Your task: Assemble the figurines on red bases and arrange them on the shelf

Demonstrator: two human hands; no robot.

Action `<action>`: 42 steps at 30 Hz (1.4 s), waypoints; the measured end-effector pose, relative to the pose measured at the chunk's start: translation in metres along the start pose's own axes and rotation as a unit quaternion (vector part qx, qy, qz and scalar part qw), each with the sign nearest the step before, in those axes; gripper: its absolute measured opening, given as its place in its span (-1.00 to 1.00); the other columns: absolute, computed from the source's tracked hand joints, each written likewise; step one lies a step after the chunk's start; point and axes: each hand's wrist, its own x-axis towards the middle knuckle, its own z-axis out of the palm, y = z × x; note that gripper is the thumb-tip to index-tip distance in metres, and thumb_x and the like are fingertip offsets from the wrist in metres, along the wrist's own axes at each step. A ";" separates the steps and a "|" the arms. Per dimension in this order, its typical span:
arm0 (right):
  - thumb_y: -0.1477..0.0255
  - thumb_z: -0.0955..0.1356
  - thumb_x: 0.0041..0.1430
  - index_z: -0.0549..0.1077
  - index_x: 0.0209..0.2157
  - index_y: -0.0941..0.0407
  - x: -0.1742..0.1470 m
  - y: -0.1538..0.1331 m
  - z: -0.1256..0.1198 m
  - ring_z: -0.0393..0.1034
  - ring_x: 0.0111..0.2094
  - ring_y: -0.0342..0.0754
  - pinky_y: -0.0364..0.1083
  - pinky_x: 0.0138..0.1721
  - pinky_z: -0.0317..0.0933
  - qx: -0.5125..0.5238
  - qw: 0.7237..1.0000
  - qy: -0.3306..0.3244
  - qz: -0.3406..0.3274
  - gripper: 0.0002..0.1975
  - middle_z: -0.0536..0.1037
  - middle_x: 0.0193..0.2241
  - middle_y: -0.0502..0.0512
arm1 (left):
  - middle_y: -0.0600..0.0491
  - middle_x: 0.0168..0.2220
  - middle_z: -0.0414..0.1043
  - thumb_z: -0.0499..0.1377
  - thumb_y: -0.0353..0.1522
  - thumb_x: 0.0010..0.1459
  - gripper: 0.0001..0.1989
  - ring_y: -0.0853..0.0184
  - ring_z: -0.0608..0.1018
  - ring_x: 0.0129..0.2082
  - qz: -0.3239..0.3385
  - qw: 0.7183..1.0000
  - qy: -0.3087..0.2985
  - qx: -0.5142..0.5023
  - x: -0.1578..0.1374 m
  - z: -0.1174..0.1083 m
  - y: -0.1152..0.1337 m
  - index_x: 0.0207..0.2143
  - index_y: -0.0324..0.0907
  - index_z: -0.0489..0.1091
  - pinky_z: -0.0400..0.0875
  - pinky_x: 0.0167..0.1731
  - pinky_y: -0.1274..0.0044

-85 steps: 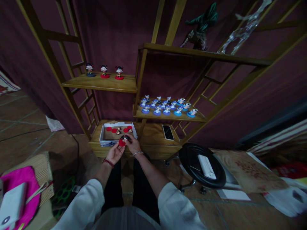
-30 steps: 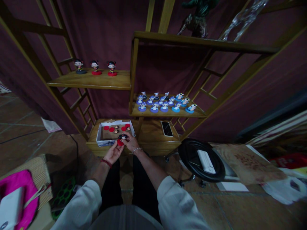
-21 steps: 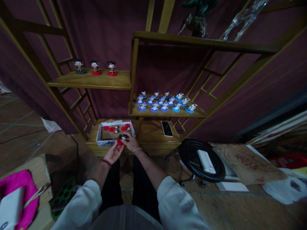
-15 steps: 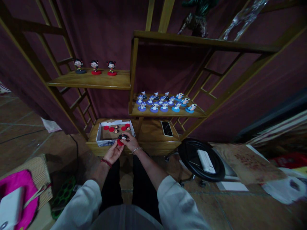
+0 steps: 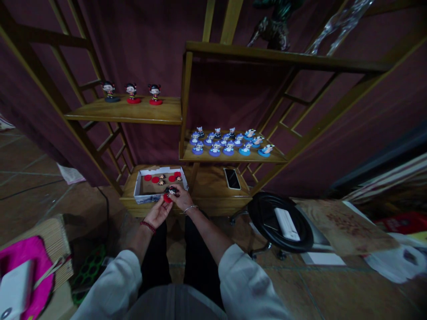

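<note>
Between my hands is a small black-haired figurine (image 5: 171, 190) with a round red base (image 5: 167, 198). My left hand (image 5: 159, 213) grips the red base from below. The fingers of my right hand (image 5: 182, 198) close on the figurine's upper part. Both hands are just over the front edge of a shallow white box (image 5: 143, 198). In the box lie several red discs (image 5: 155, 180) and a few small figurine pieces (image 5: 161, 182). Whether the figurine and base are fully joined I cannot tell.
Three similar figurines (image 5: 155, 94) stand on the upper left shelf (image 5: 126, 111). Several blue and purple figurines (image 5: 215, 149) fill the right shelf. A phone (image 5: 232, 179) lies right of the box. A black stool (image 5: 263, 222) holding a white object (image 5: 287, 224) stands at the right.
</note>
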 end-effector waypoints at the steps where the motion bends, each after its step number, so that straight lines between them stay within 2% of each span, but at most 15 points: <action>1: 0.52 0.31 -0.09 0.31 -0.16 0.02 -0.001 -0.002 -0.001 0.38 -0.35 -0.20 -0.13 -0.22 0.29 -0.013 1.000 -0.002 -0.010 -0.63 0.47 -0.29 -0.08 | -0.03 -0.40 0.47 0.01 -0.43 0.14 -0.83 0.44 0.51 -0.39 -0.001 1.000 0.000 -0.001 0.000 0.000 0.000 -0.38 -0.29 0.39 0.45 -0.34 0.60; 6: 0.53 0.30 -0.08 0.33 -0.17 0.05 -0.005 -0.012 -0.005 0.36 -0.27 -0.16 -0.13 -0.18 0.26 -0.088 0.993 -0.008 -0.076 -0.65 0.43 -0.23 -0.02 | -0.02 -0.39 0.47 0.05 -0.45 0.12 -0.86 0.44 0.51 -0.38 0.000 1.000 0.007 0.001 -0.001 0.000 -0.001 -0.38 -0.29 0.39 0.44 -0.33 0.59; 13: 0.53 0.29 -0.04 0.33 -0.16 0.07 -0.009 -0.020 -0.009 0.35 -0.25 -0.15 -0.15 -0.20 0.25 -0.120 0.986 -0.023 -0.116 -0.67 0.42 -0.22 0.03 | -0.01 -0.37 0.47 -0.01 -0.45 0.15 -0.82 0.44 0.51 -0.37 0.006 1.000 -0.009 0.014 -0.002 0.000 -0.002 -0.37 -0.30 0.38 0.44 -0.31 0.58; 22: 0.54 0.30 -0.04 0.33 -0.18 0.05 -0.005 -0.023 -0.011 0.35 -0.27 -0.13 -0.13 -0.20 0.25 -0.152 0.979 -0.053 -0.123 -0.68 0.45 -0.25 0.01 | -0.01 -0.37 0.46 0.02 -0.47 0.13 -0.85 0.44 0.50 -0.35 0.014 1.000 -0.017 0.013 -0.003 0.000 -0.001 -0.37 -0.28 0.38 0.41 -0.27 0.57; 38: 0.55 0.30 -0.06 0.34 -0.20 0.03 -0.005 -0.028 -0.002 0.35 -0.29 -0.12 -0.12 -0.21 0.25 -0.173 0.979 -0.013 -0.110 -0.69 0.45 -0.31 0.00 | -0.01 -0.33 0.48 0.04 -0.53 0.10 -0.86 0.41 0.51 -0.29 0.032 0.999 -0.024 -0.010 0.001 -0.008 0.000 -0.37 -0.27 0.39 0.40 -0.21 0.53; 42: 0.57 0.29 -0.07 0.34 -0.22 0.04 -0.004 -0.030 0.000 0.36 -0.29 -0.12 -0.11 -0.19 0.24 -0.177 0.979 -0.008 -0.103 -0.69 0.46 -0.32 0.00 | -0.01 -0.30 0.48 0.06 -0.55 0.08 -0.84 0.39 0.50 -0.24 0.034 0.999 -0.028 -0.018 0.004 -0.010 -0.001 -0.31 -0.24 0.40 0.38 -0.16 0.51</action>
